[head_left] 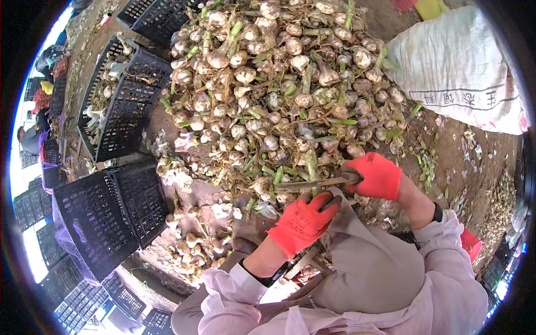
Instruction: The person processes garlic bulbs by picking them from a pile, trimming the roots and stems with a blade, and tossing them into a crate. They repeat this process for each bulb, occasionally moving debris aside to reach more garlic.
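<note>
Writing runs in black across the woven white sack (455, 67) at the upper right; to me it is upside down, and I read it as 生态饲料, set between two dark lines. Red print by the sack's edge is cut off, and faint marks on the back of the left glove (296, 226) are too small for me to make out.

From my feed, the right hand (375, 175) is closed around the handle of a knife (312, 183), whose long, thin, dull blade points left, just above the left hand (304, 219). That left hand is curled, with its fingers beside the blade; I can't tell whether it grips anything. Both gloves are red knit with dark fingertips.

Garlic (268, 95) lies heaped just beyond the knife: round, papery, soil-stained bulbs, with green stalk stubs and dry, stringy roots. Looser bulbs (192, 245) lie on the brown ground (486, 162) to the left. Black plastic crates (95, 209) with slotted walls stand there too, purple netting (70, 231) against one. Pale, wrinkled sleeves (231, 293) and smooth grey trousers (374, 265) fill the near side.
</note>
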A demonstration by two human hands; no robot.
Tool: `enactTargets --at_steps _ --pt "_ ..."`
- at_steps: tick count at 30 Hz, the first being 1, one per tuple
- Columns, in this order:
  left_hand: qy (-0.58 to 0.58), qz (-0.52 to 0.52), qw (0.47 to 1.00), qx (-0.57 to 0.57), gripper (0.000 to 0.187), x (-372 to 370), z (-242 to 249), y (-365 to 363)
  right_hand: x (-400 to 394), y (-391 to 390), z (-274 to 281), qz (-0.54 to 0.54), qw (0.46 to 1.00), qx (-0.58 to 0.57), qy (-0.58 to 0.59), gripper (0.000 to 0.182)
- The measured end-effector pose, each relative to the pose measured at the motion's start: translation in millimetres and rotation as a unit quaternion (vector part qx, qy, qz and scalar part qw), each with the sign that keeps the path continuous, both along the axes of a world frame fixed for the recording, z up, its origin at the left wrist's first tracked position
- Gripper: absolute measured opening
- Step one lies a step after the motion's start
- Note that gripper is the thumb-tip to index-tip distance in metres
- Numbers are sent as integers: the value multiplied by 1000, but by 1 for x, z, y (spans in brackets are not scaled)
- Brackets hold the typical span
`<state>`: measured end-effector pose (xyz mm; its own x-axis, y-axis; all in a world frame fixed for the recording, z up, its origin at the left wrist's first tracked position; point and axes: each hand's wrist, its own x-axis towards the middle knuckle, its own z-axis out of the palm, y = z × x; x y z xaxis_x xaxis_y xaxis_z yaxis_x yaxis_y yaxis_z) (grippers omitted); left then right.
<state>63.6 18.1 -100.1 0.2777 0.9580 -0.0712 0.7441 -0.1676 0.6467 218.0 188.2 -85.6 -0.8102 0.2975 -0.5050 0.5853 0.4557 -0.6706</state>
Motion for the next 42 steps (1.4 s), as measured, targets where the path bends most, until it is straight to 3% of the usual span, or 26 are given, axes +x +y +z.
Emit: enactTargets --at_steps 3,5,8,10,11,12,14,16,18,20,21,23,25,26,27,28,30,33,36,39,42 --pt "12 -35 999 3 50 2 2 4 1 -1 -12 9 1000 -13 9 29" --pt "66 -86 994 -33 50 3 18 5 16 -3 -32 59 992 52 -96 32" --pt "39 -113 982 148 47 -26 52 -7 82 0 -73 32 970 91 -222 41" --pt "41 9 996 -77 38 -61 49 -27 102 -1 -55 -191 960 99 -177 44" --pt "46 128 976 -173 37 -77 46 -37 108 -2 -48 -301 937 94 -148 45" --pt "53 243 933 -260 37 -97 42 -46 107 8 -43 -335 930 115 -95 45" --pt "206 211 833 -468 53 -154 6 -96 94 44 -38 -392 908 151 11 45" --pt "263 105 742 -608 66 -215 -53 -184 65 92 -37 -373 885 274 50 45" --pt "337 56 678 -651 72 -215 -30 -202 41 147 -59 -335 846 402 104 48" --pt "301 47 670 -677 76 -228 -56 -228 30 199 -86 -333 833 432 89 53" --pt "229 132 644 -718 78 -190 -6 -155 31 219 -104 -402 852 318 109 55" --pt "228 180 723 -627 75 -173 -22 -147 44 250 -140 -514 842 79 142 58" --pt "110 255 787 -551 72 -143 -17 -106 54 252 -182 -519 832 55 187 62" --pt "-5 277 837 -473 66 -138 -34 -106 51 239 -179 -518 834 64 180 63" --pt "-36 291 829 -476 61 -122 -30 -79 47 225 -176 -516 835 74 173 64" --pt "-86 275 851 -439 60 -118 -56 -79 36 195 -162 -513 842 104 134 64" --pt "-159 277 860 -398 61 -88 -51 -33 21 163 -152 -539 805 236 83 59" --pt "-222 270 867 -356 56 -55 -38 24 11 105 -100 -635 733 -78 232 45" --pt "-495 297 764 -288 50 -24 -19 63 15 54 -105 -591 696 -55 404 41" --pt "-497 316 754 -290 46 -11 6 72 24 77 -86 -675 662 4 326 41" --pt "-438 288 817 -240 44 -12 -8 49 15 126 -90 -659 698 85 269 41"
